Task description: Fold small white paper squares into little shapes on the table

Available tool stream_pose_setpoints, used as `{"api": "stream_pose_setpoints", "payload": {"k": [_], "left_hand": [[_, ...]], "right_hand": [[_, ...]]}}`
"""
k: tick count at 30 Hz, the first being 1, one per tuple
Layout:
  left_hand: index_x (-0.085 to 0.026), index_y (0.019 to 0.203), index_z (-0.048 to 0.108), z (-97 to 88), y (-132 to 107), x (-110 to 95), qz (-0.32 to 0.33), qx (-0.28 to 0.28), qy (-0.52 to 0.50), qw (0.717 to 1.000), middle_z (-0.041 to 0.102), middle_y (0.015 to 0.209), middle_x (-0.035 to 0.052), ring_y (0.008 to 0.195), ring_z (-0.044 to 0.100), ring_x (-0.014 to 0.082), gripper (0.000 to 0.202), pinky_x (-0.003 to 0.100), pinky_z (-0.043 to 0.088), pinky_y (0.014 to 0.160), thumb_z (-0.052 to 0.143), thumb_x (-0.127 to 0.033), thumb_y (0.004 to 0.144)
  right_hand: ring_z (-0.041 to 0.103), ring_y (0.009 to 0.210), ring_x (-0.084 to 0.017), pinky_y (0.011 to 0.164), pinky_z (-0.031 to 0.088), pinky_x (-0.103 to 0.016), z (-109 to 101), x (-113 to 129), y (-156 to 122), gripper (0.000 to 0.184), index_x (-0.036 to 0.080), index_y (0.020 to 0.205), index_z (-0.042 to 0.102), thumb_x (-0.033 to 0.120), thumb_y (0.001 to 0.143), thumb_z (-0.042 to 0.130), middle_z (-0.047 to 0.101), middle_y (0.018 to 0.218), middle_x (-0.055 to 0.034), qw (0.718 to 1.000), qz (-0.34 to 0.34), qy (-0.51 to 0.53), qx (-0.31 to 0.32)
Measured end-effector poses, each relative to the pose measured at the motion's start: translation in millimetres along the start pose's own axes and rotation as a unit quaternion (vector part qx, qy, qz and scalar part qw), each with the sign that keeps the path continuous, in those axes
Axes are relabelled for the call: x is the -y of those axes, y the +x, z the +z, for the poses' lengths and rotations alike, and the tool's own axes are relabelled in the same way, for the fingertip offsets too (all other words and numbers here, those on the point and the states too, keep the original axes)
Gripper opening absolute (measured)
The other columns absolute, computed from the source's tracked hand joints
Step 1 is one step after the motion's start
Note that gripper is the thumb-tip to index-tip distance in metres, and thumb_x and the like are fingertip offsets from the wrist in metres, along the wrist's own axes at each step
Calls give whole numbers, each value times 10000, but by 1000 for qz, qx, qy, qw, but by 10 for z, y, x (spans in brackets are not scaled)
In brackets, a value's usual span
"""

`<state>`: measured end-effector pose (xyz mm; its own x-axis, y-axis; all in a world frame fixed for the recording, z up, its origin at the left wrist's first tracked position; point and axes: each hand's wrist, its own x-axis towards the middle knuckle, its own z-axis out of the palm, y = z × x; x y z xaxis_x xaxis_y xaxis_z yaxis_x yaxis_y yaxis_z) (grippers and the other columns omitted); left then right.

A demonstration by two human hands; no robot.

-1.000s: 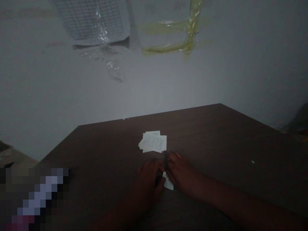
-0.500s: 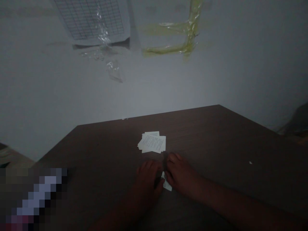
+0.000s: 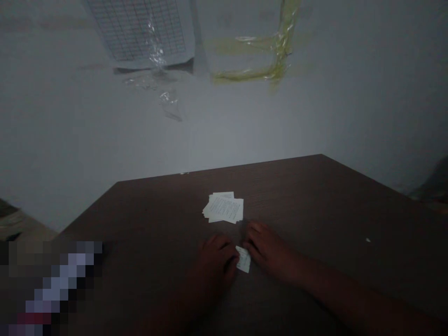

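Observation:
Between my hands, low in the middle of the view, is a small white piece of paper (image 3: 244,260) that looks folded, with faint print on it. My left hand (image 3: 217,259) is curled, its thumb and fingertips closed at the paper's left edge. From the right, my right hand (image 3: 268,249) has its bent fingers at the upper right edge of the same paper. Dim light hides exactly how the fingertips grip. Just beyond the hands lies a loose stack of printed paper slips (image 3: 224,208), its pieces turned at different angles.
The brown table (image 3: 297,196) reaches back to a pale wall (image 3: 238,135). A gridded sheet (image 3: 140,32) and yellow tape (image 3: 245,75) are stuck there. A white scrap (image 3: 367,240) lies at the right. Pixelation covers an object (image 3: 59,284) at lower left.
The paper between my hands has turned slightly and more of its face shows. My fingers have shifted a little around it. The whole view has moved slightly; the stack stays put.

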<state>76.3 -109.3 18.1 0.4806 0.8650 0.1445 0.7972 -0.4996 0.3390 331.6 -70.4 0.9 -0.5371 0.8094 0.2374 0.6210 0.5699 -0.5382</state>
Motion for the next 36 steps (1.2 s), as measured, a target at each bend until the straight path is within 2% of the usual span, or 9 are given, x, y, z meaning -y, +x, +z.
{"api": "stream_pose_setpoints", "payload": {"k": [2,6,10,14,19,24,30,33,36], "left_hand": [[-270,1155,908,15,3,30,-1,-14,9,1000,890,1257,45,1224,846,322,267,451,644,1094,781,-37,1118],[-265,1168,918,12,23,59,-17,-21,18,999,901,1277,54,1256,851,341,264,491,665,1114,760,-56,1142],[-268,1184,933,2,42,67,-27,0,16,1000,906,1307,73,1276,853,357,245,512,674,1115,768,-89,1157],[-281,1212,943,14,44,88,-18,-3,8,1000,900,1311,84,1266,843,359,238,532,677,1126,785,-109,1165],[-273,1229,935,-62,46,18,-22,16,-3,1000,889,1335,91,1294,829,359,196,539,670,1154,780,-161,1191],[-273,1216,942,-165,68,-109,-52,36,-6,998,887,1384,93,1359,826,374,184,547,657,1181,802,-156,1191],[-267,1246,960,-164,68,-154,-68,36,-23,997,900,1394,101,1357,830,383,172,606,658,1225,823,-176,1194],[-293,1262,965,-169,67,-157,-53,39,-30,997,904,1397,95,1367,818,380,147,591,664,1214,842,-236,1206],[-288,1271,975,-190,77,-161,-61,35,-20,997,905,1406,98,1391,811,383,179,586,655,1217,812,-228,1227]], "right_hand": [[743,1137,-324,1055,670,-514,-43,-34,4,172,270,1060,686,205,1218,697,762,1200,-94,999,-17,29,-3],[750,1148,-325,1030,662,-492,-65,-34,0,191,279,1060,666,198,1145,816,769,1197,-80,999,-28,43,-2],[771,1165,-349,1028,666,-505,-23,20,25,260,278,1018,670,243,1122,906,779,1174,-87,1000,5,28,-9],[782,1192,-377,1048,671,-546,10,75,43,294,273,996,678,290,1113,948,793,1195,-109,999,44,15,-5],[774,1260,-398,1103,668,-580,15,95,-2,214,265,1060,719,293,1119,923,809,1293,-139,999,44,5,-16],[763,1216,-387,1084,675,-571,-22,99,-20,190,271,1067,730,324,1123,905,810,1266,-136,998,51,-9,-20],[785,1256,-415,1121,685,-612,-83,105,-72,146,276,1107,752,375,1149,851,821,1290,-146,999,50,-12,4],[800,1255,-415,1130,689,-613,-89,94,-105,139,279,1106,748,390,1175,795,823,1282,-145,998,59,4,8],[794,1293,-429,1178,670,-644,-96,109,-104,148,271,1092,730,388,1171,773,821,1315,-167,998,62,2,13]]}}
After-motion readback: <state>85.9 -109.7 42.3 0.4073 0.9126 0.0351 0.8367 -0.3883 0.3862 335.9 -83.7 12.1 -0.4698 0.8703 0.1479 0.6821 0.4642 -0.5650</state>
